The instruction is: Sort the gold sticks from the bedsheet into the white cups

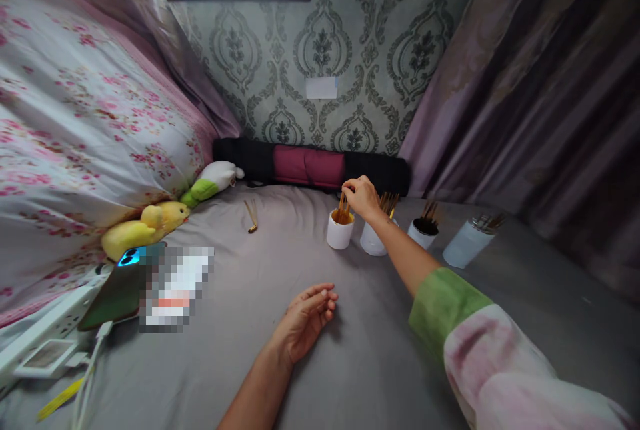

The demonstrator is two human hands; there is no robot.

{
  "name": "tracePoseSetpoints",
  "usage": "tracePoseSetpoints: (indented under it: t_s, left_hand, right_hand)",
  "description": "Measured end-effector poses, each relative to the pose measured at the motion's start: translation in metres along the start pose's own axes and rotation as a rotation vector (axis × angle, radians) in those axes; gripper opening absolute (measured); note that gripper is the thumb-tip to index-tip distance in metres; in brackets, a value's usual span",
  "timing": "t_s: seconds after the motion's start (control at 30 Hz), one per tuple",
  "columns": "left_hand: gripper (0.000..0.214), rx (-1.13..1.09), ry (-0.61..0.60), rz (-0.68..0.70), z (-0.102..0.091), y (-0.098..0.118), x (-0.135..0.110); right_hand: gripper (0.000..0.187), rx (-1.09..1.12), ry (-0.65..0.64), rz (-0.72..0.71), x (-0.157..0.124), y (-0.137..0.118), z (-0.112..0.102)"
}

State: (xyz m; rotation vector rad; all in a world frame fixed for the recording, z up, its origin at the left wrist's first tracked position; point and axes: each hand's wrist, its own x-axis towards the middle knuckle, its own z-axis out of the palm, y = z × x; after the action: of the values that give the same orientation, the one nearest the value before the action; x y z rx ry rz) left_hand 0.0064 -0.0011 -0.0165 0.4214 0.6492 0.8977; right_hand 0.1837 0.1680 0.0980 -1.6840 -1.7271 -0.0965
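Sticks [342, 206] in leftmost cup [340, 231] pinched by right hand [361, 197], reaching far; left hand [303, 320] empty, loosely curled on bed [365, 357], prob. bracing that reach.

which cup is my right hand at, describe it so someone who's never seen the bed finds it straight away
Find the black and maroon bolster at the far end of the grey sheet. In front of it stands a row of four white cups. This cup is the leftmost, the only one with the right hand pinching its gold sticks.
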Motion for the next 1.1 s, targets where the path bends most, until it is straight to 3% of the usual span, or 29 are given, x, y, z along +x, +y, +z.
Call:
tracePoseSetpoints:
  t_s: [0.67, 0.9, 1.1]
  left_hand:
    - [0.022, -0.004, 0.014, -0.001, 0.003, 0.002, -0.001]
    - [0.02, -0.017, 0.017, 0.0, 0.006, 0.002, -0.003]
    - [0.017, -0.011, 0.046, 0.0, 0.01, 0.004, -0.003]
  right_hand:
    - [0.021, 0.134, 0.071, -0.037, -0.007, 0.004, -0.006]
    - [0.023, 0.298, 0.109, -0.014, -0.032, -0.005, -0.002]
    - [0.027, 0.492, 0.013, 0.036, -0.07, -0.018, 0.008]
